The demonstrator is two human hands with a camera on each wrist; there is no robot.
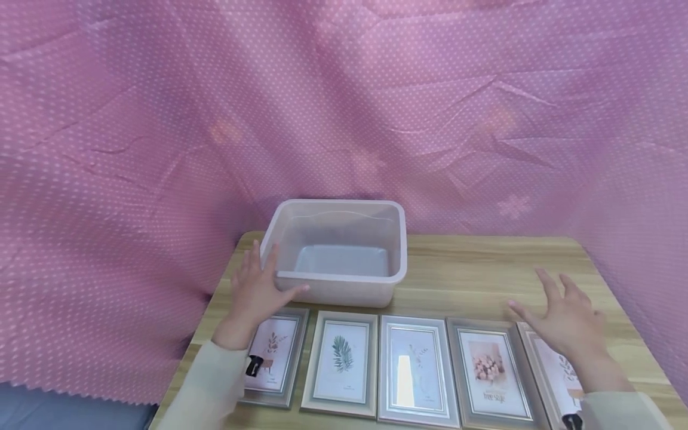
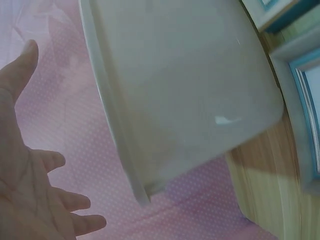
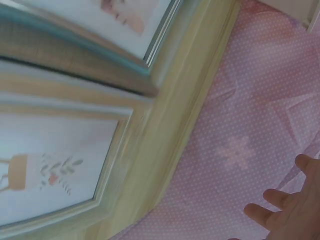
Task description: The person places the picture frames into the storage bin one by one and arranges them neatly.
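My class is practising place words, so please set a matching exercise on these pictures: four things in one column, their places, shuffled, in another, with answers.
Things
1. Tub
2. Green-leaf frame
3. Flower-bouquet frame
4. Dotted pink cloth

Places (head view)
A. Fourth from left in the frame row
B. Hanging behind the table
C. Second from left in that row
D. On the table, beyond that row

Pairs: 1-D; 2-C; 3-A; 4-B
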